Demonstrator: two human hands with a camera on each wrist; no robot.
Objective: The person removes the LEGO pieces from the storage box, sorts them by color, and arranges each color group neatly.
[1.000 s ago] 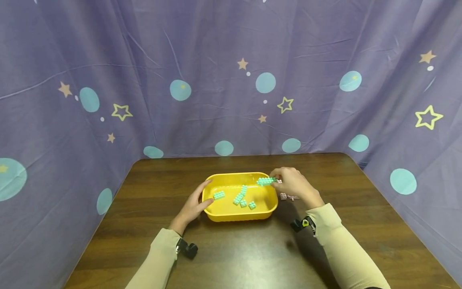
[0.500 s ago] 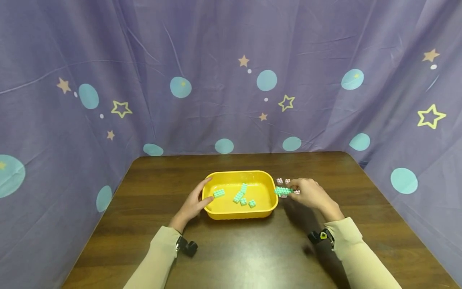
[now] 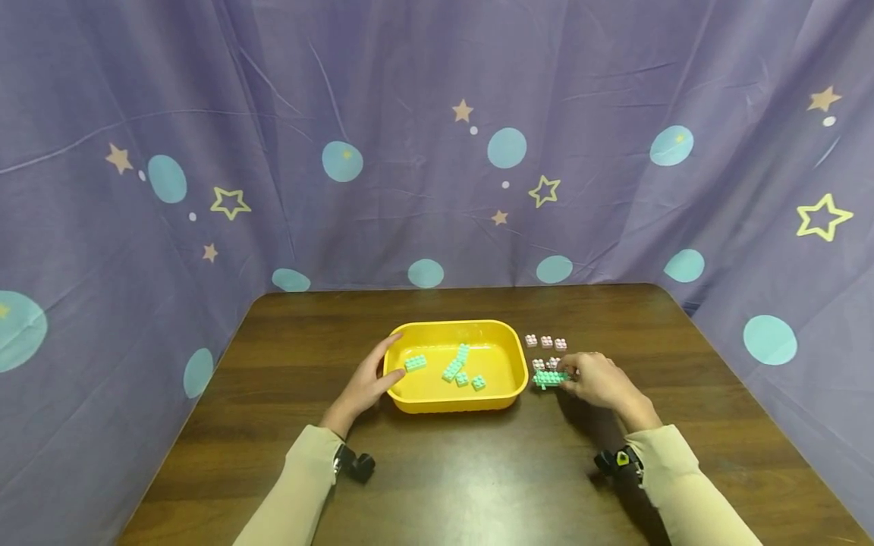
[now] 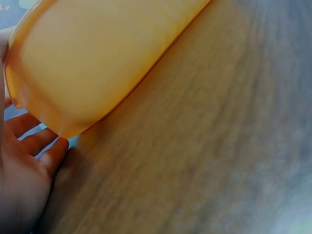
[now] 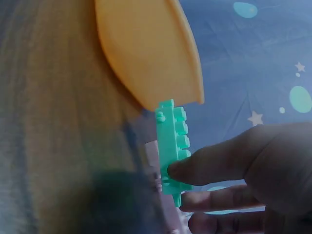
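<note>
At the left end of a yellow plastic tray (image 3: 437, 407), my left hand (image 3: 362, 387) holds the wall, its thumb over the rim. The left wrist view shows several fingers (image 4: 39, 141) at the tray's outer side. Several mint-green toy bricks (image 3: 415, 363) lie inside the tray. My right hand (image 3: 604, 381) pinches a long green studded toy brick (image 5: 168, 146) between thumb and fingers, low over the table just right of the tray. Right behind that brick are small pale pink bricks (image 3: 538, 364), partly hidden by the hand.
A row of pale pink bricks (image 3: 546, 342) lies on the brown wooden table (image 3: 437, 478), right of the tray. A purple curtain (image 3: 410, 91) with stars and blue spots hangs behind and along both sides of the table.
My right hand has carried the long green brick from over the tray's right end rightward and toward me, down near the table. The left hand stays on the tray.
</note>
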